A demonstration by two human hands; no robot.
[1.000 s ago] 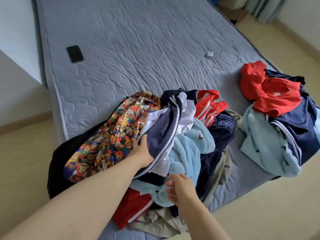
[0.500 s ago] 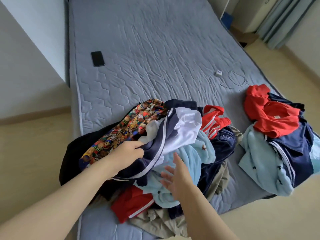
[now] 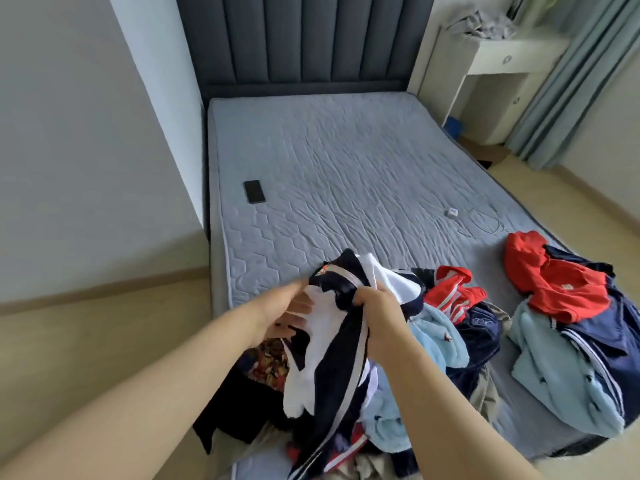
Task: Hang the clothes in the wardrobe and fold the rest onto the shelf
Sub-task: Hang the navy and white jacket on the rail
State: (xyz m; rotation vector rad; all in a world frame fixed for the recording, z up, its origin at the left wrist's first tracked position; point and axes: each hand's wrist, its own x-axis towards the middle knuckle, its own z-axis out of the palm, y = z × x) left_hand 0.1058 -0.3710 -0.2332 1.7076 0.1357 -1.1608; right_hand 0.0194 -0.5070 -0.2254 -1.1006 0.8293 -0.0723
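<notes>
A navy and white jacket (image 3: 332, 344) with a pale stripe is lifted off the pile of clothes (image 3: 450, 341) at the foot of the bed. My right hand (image 3: 377, 317) grips a bunch of its navy cloth near the top. My left hand (image 3: 287, 313) is at its white part, fingers stretched out along the cloth. Below hang a bear-print garment (image 3: 270, 362) and a black one (image 3: 239, 407). A second heap with a red top (image 3: 554, 282), light blue fleece (image 3: 561, 372) and navy jacket lies to the right.
The grey quilted mattress (image 3: 346, 161) carries a black phone (image 3: 254, 191) at the left and a white charger (image 3: 452, 212) with its cable at the right. A dark padded headboard stands behind. A white desk (image 3: 498, 60) and curtain (image 3: 561, 84) stand at the far right.
The view has tilted up to show the headboard. My right hand moved from the light blue cloth up onto the navy jacket and closed on it. The jacket has risen off the pile.
</notes>
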